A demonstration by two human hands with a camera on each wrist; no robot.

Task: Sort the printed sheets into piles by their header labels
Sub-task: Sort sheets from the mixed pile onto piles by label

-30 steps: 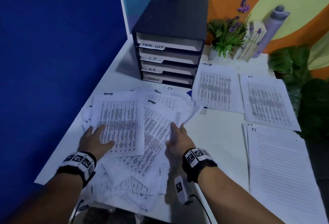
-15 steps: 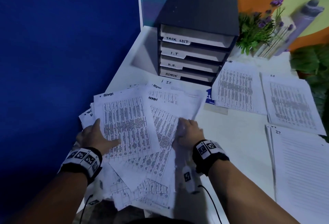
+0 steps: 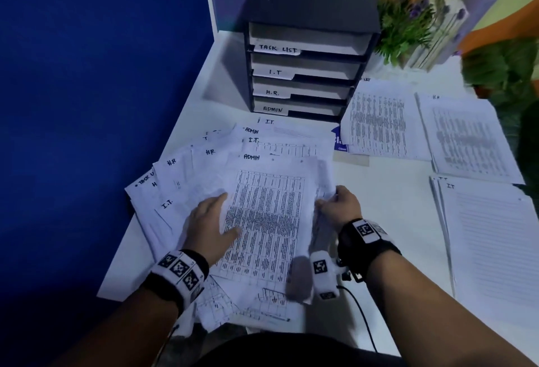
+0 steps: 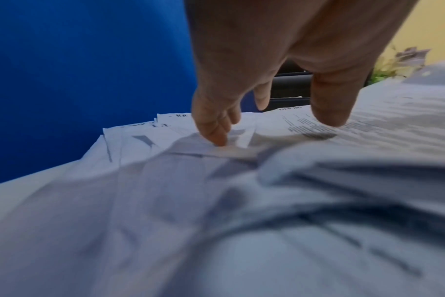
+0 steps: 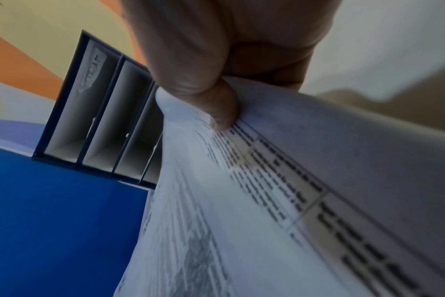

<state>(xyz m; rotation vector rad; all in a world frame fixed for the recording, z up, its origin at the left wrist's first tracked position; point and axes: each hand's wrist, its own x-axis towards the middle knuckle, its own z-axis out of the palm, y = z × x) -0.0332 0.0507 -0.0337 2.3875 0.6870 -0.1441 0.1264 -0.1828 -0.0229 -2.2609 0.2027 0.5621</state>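
White printed sheets lie fanned in a loose heap (image 3: 204, 168) at the counter's (image 3: 388, 203) nine o'clock side. The ADMIN sheet (image 3: 268, 221) tops it. The left hand (image 3: 208, 225) rests flat on its left edge, fingers spread. The right hand (image 3: 339, 206) pinches its right edge, thumb on top. Sorted piles (image 3: 463, 136) lie at three o'clock, beside the black tray organiser (image 3: 306, 75).

The scene is dimly lit with a cold bluish cast. Motion blur is seen at the head view's upper right, where straight edges are bowed. In both wrist views the near paper is rendered soft and smeared; soft shadows are cast under fingertips.
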